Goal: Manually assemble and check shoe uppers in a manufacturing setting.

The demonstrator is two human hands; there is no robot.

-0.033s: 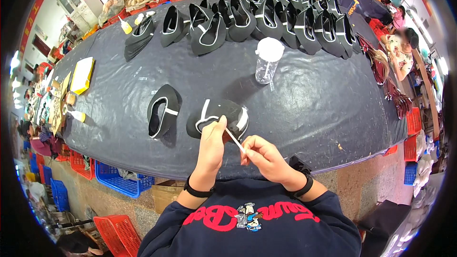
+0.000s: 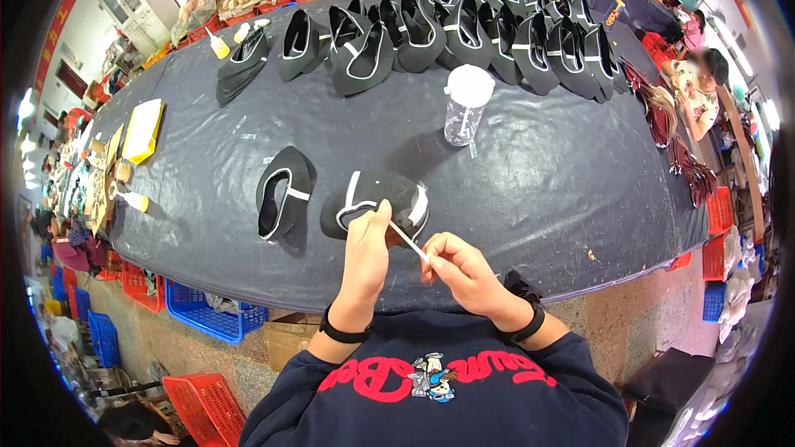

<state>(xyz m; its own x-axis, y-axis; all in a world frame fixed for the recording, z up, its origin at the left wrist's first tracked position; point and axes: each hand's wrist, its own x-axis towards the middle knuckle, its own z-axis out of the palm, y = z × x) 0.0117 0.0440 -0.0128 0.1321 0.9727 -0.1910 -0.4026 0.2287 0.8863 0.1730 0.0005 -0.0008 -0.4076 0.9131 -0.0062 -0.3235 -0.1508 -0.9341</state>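
Observation:
A black shoe upper with white trim (image 2: 389, 197) lies on the dark table (image 2: 538, 190) just in front of me. My left hand (image 2: 367, 248) grips its near edge, thumb pressed on the trim. My right hand (image 2: 460, 273) pinches a thin white stick (image 2: 407, 242) whose tip points at the spot by my left thumb. A second black upper (image 2: 283, 192) lies to the left, apart from both hands. A clear plastic jar with a white lid (image 2: 465, 103) stands farther back.
Several black uppers (image 2: 464, 25) line the table's far side. A yellow box (image 2: 142, 128), small glue bottles (image 2: 132, 199) and brown straps (image 2: 679, 149) sit at the ends. Another person (image 2: 700, 83) is at the right. Blue (image 2: 207, 314) and red crates stand below.

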